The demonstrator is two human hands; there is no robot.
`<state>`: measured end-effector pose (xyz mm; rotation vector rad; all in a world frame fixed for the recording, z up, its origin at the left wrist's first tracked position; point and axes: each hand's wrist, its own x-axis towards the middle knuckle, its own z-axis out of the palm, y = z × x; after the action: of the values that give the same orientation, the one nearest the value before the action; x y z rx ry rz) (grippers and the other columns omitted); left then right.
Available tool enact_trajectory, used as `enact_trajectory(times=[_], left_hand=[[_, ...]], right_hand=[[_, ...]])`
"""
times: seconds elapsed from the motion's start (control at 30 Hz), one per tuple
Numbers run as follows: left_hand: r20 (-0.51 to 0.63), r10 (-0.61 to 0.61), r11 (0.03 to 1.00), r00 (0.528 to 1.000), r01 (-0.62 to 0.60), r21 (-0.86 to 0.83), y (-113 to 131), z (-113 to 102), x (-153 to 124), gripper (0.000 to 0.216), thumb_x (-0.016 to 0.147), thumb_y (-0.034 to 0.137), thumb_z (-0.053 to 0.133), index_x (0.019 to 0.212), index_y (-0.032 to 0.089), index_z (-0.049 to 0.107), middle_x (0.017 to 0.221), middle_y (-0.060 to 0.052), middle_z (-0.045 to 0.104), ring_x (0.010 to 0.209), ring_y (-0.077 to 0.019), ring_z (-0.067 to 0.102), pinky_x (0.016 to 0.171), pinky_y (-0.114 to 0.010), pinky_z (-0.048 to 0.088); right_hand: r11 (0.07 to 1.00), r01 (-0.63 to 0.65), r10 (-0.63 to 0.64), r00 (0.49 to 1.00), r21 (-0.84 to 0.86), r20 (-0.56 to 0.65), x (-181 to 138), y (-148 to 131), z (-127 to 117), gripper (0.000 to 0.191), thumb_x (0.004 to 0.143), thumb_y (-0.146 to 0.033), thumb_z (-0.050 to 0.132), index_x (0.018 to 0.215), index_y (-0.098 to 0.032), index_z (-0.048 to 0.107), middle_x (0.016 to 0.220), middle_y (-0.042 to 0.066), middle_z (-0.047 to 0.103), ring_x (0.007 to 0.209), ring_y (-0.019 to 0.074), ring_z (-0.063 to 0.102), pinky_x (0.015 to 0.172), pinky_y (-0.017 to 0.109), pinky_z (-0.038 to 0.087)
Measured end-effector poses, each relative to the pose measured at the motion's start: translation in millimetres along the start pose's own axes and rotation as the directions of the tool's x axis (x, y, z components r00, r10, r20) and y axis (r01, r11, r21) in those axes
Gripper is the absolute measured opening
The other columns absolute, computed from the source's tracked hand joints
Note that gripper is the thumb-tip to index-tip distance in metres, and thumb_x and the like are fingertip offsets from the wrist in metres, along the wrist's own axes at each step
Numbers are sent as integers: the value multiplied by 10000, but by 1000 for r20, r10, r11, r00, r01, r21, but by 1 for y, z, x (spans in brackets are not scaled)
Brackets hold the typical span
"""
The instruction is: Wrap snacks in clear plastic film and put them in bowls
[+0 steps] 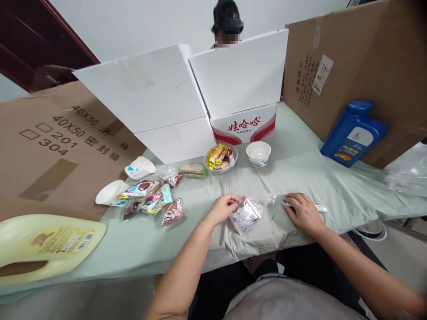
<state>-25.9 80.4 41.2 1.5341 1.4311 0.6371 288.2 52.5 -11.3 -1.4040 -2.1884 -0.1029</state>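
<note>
My left hand (223, 208) pinches the top corner of a silvery foil snack packet (246, 215) that lies on the pale green cloth near the table's front edge. My right hand (303, 211) rests on the cloth to the right, its fingers curled over a slim white tool (320, 208) whose end sticks out past the hand; what kind of tool it is I cannot make out. A small scrap of clear wrapper (271, 198) lies between the two hands.
Several snack packets (151, 200) lie at the left beside two tipped paper cups (140, 168). A glass bowl of snacks (220, 159) and a white bowl (258, 153) stand before white boxes (243, 126). A blue jug (353, 133) and a yellow jug (46, 244) flank them. A person sits behind the boxes.
</note>
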Motion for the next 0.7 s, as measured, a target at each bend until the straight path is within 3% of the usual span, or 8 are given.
enact_trajectory(times=[0.07,0.13,0.23,0.33,0.43,0.5,0.6,0.7], left_hand=[[-246,155,970,957,-100,222,2,5,-1,157,758,202,611,906,172,653,942,-68,658,848,-191,603,790,-334,493],[-373,358,897,856,-206,390,6,13,-10,145,825,221,563,940,185,644,1002,-81,640,923,-210,589,842,-364,487],[-286,560,767,778,-356,534,19,30,-23,166,894,228,492,986,192,626,1005,-79,646,959,-215,577,863,-366,483],[-122,561,667,819,-360,652,35,49,-18,259,875,236,542,1124,179,586,1135,-98,646,1074,-258,547,937,-417,442],[-60,406,625,912,-229,746,48,66,9,497,844,304,601,1292,126,481,1280,-170,580,1216,-332,475,995,-492,372],[13,317,609,948,-213,764,53,74,30,596,816,296,631,1340,89,436,1273,-204,577,1215,-348,479,1005,-504,346],[147,292,599,945,-301,742,60,75,46,598,770,196,642,1334,98,466,1170,-166,638,1123,-305,549,999,-465,352],[200,363,647,910,-401,648,62,56,38,546,748,99,590,1287,168,542,980,-66,682,963,-220,606,951,-397,398]], right_hand=[[1000,1,-1,1000,7,-3,0,0,0,242,935,-304,485,1007,-160,666,1063,116,655,1012,259,568,872,405,458],[1000,-2,2,1000,10,1,0,0,0,233,934,-299,489,1010,-167,665,1065,113,656,1009,257,568,873,404,454],[1000,-9,9,1000,7,15,0,0,0,230,935,-297,490,1014,-170,665,1078,111,653,1014,257,564,877,402,445],[1000,-21,21,999,-2,27,0,0,0,232,931,-304,497,1008,-167,668,1077,113,654,1011,261,559,867,402,441],[1000,-26,26,999,-9,32,0,0,1,235,929,-310,502,1010,-164,666,1077,114,655,1008,262,558,864,400,439],[1000,-24,24,999,-10,35,0,0,0,233,929,-309,505,1013,-160,664,1079,113,654,1009,261,558,866,398,437],[1000,-17,17,999,-2,39,-1,0,-1,226,929,-301,507,1016,-161,662,1083,110,656,1009,258,562,867,396,439],[1000,-19,19,999,12,37,0,0,-2,221,928,-296,507,1017,-168,663,1088,109,657,1011,255,566,866,397,441]])
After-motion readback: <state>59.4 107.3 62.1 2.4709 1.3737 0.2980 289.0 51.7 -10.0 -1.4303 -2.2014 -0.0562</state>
